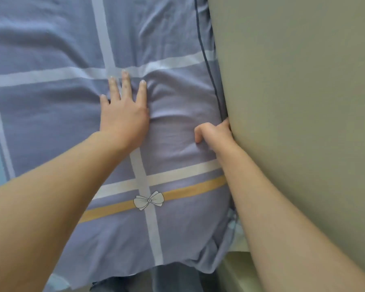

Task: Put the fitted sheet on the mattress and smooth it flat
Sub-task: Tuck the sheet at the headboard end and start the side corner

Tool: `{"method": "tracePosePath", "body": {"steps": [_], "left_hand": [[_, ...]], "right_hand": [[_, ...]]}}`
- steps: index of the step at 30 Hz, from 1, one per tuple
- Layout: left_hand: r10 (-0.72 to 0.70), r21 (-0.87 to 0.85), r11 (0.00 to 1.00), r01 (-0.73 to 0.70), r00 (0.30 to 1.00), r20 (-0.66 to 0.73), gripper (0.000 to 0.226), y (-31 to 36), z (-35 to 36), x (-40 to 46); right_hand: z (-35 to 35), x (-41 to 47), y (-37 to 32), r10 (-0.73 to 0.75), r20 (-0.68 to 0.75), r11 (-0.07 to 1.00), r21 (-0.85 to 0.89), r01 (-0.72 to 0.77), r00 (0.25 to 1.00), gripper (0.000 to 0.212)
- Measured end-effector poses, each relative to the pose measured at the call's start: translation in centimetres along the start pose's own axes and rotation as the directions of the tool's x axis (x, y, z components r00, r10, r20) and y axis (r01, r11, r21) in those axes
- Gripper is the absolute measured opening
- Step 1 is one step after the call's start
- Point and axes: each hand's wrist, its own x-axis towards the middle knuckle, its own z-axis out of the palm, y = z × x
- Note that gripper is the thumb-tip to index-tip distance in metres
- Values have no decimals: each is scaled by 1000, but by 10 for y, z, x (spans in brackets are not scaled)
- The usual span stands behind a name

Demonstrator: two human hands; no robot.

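Observation:
The fitted sheet (pixel 57 114) is blue-grey with pale stripes, a tan band and a white bow print. It covers the mattress, which is hidden beneath it. My left hand (pixel 124 114) lies flat on the sheet, fingers spread, pressing down beside a fold. My right hand (pixel 214 133) is at the sheet's right edge, where it meets the wall. Its fingers are curled down into the gap, so whether they grip the cloth is hidden. Wrinkles run between the two hands and further up the sheet.
A plain beige wall (pixel 299 102) stands tight against the bed's right side. The sheet's near corner (pixel 204 262) hangs loose and bunched over the bed's end. Dark fabric (pixel 118 285) shows below it at the bottom edge.

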Motion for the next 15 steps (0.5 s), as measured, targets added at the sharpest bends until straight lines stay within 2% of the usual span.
{"method": "tracePosePath", "body": {"steps": [2,6,9,11,12,15], "left_hand": [[42,31,999,-44,999,34,61,23,4,-49],[94,-2,996,-95,994,54,67,33,12,-79],[228,-53,973,-224,970,89,66,47,24,-111],[289,-120,953,-279,954,76,58,48,27,-129],[314,-143,942,-303,947,62,51,47,29,-135],[319,-216,924,-315,948,-14,38,45,30,-142]], "right_hand": [[-21,-16,21,11,27,999,53,-12,1000,92],[-9,-52,55,-251,-21,968,-30,250,968,92],[1,-92,108,-315,-103,949,-54,311,943,85],[10,-113,131,-197,-199,980,-18,197,960,81],[11,-116,138,-124,-195,992,-14,123,973,81],[9,-100,144,-8,-36,1000,-15,7,999,85]]}}
